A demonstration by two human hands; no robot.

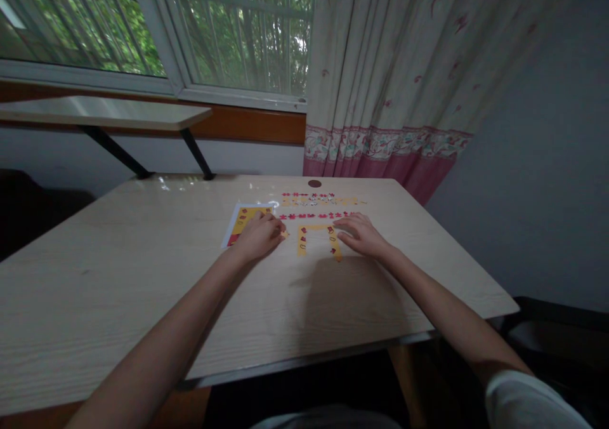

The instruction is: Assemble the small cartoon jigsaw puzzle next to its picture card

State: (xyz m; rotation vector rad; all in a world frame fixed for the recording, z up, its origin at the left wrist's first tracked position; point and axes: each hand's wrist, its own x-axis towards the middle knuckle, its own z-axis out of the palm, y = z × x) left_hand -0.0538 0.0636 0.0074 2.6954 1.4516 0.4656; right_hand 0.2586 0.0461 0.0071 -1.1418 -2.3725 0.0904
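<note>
Pieces [311,216] of a jigsaw lie before us in rows on a pale wooden table [143,289], red ones in the farthest and nearest rows, yellow and greyish ones between. Closer to us sits a partly joined yellow frame [316,227]: a strip along the left, one across the top and one down the right, dotted with small dark red and black drawings, with tabletop showing between them.

We hold our left hand [261,235] over the right part of a printed sheet [232,223], yellow and red with a white border. Its fingers bend downward, and a small yellow piece [285,234] shows at their tips, left of the frame; we cannot tell whether they grip it or only touch it. Our right hand [362,233] is at the frame's upper right corner, thumb and forefinger parted and released, tips at the right-hand strip; whether they touch it, we cannot tell. The back of this hand is just beside the right end of the nearest red row.

Beyond the rows, a dark round disc [314,183] lies near the table's far edge. Past it we face a window [238,35] and a patterned curtain [380,67]; a shelf [95,108] on black legs stands at left.
</note>
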